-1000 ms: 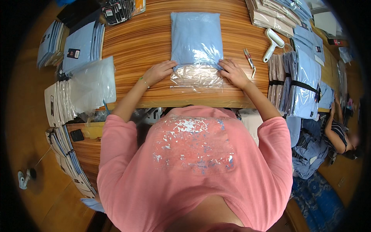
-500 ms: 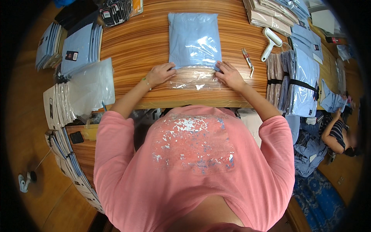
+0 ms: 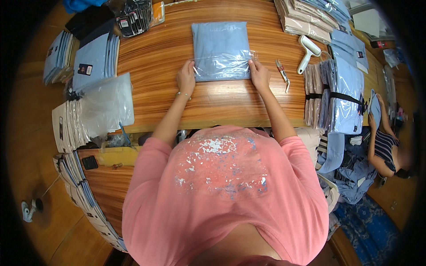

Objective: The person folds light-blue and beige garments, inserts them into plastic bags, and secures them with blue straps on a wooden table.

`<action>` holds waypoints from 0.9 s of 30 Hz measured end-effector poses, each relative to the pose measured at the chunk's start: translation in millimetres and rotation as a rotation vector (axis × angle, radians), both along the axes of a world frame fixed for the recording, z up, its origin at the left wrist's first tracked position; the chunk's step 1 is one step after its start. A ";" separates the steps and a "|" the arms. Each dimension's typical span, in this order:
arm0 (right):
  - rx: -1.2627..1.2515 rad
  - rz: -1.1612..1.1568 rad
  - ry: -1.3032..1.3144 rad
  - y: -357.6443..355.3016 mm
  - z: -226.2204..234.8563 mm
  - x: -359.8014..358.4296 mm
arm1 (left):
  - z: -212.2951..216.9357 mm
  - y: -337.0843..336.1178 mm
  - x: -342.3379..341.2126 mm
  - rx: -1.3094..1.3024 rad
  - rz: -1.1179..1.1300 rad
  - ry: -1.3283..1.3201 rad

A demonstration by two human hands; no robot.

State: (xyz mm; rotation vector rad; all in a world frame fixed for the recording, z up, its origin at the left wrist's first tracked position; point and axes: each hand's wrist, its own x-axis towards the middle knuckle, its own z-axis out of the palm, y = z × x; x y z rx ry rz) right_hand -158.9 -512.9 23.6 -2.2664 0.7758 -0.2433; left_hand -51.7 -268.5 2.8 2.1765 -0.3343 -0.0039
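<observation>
A folded light-blue garment lies flat on the wooden table in a clear plastic bag. The bag's clear flap is turned up over the lower part of the garment, wrinkled and shiny. My left hand is closed at the left edge of the bag, with its thumb along the plastic. At the opposite edge, my right hand grips the bag with its thumb on top near the flap's corner. The fingertips under the edges are partly hidden.
To the right lie small snips and a white lint roller. Strapped bagged garments stand beyond them. Blue garments and clear plastic bags are at the left. A co-worker handles blue cloth at far right.
The clear flap, which lay spread toward me, is now folded up over the garment. Both hands have moved slightly away from me, along the bag's sides.
</observation>
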 end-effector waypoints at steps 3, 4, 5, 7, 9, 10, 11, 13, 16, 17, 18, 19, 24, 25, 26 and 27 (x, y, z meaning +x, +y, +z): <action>-0.018 0.002 0.012 -0.3 -1.7 2.3 | 2.4 -2.5 4.6 -0.069 0.036 0.112; -0.018 0.012 0.011 -1.7 -3.0 2.2 | 7.2 -2.3 4.3 -0.165 0.035 0.225; -0.018 0.021 0.009 -3.2 -4.3 2.2 | 11.8 -2.9 3.1 -0.259 0.033 0.338; -0.015 0.030 0.006 -6.3 -7.3 1.8 | 32.8 -6.6 -0.1 -0.169 -0.020 0.302; -0.010 0.025 0.001 -10.4 -10.7 0.5 | 35.6 -12.5 3.0 -0.138 -0.046 0.198; -0.003 0.035 0.002 -8.1 -8.7 2.6 | 26.9 -11.9 8.2 -0.153 -0.030 0.105; 0.002 0.037 0.005 -7.7 -6.4 3.2 | 20.9 -14.1 12.5 -0.170 -0.023 0.014; 0.014 0.042 0.009 -8.2 -2.8 3.4 | 12.6 -23.9 14.8 -0.224 0.029 -0.027; 0.046 0.049 0.024 -9.9 -0.8 4.4 | 11.9 -36.1 16.4 -0.174 0.072 -0.052; 0.062 0.047 0.036 -11.2 -1.1 5.3 | 13.5 -38.9 16.0 -0.134 0.081 -0.054; 0.078 0.047 0.048 -13.1 -1.2 6.4 | 15.3 -40.9 16.4 -0.108 0.085 -0.045; 0.091 0.033 0.016 -16.5 -6.7 6.8 | 18.3 -43.1 17.2 -0.084 0.088 -0.037; 0.146 0.006 -0.016 -17.9 -14.4 12.4 | 3.5 -40.4 24.4 -0.122 0.117 -0.065; 0.168 -0.015 -0.003 -17.2 -12.9 13.4 | 3.0 -40.7 23.0 -0.149 0.126 -0.044; 0.190 -0.035 0.010 -16.0 -11.5 14.2 | 2.7 -41.1 22.6 -0.177 0.135 -0.023; 0.211 -0.054 0.024 -15.4 -9.7 15.2 | 2.5 -41.9 23.2 -0.191 0.134 -0.019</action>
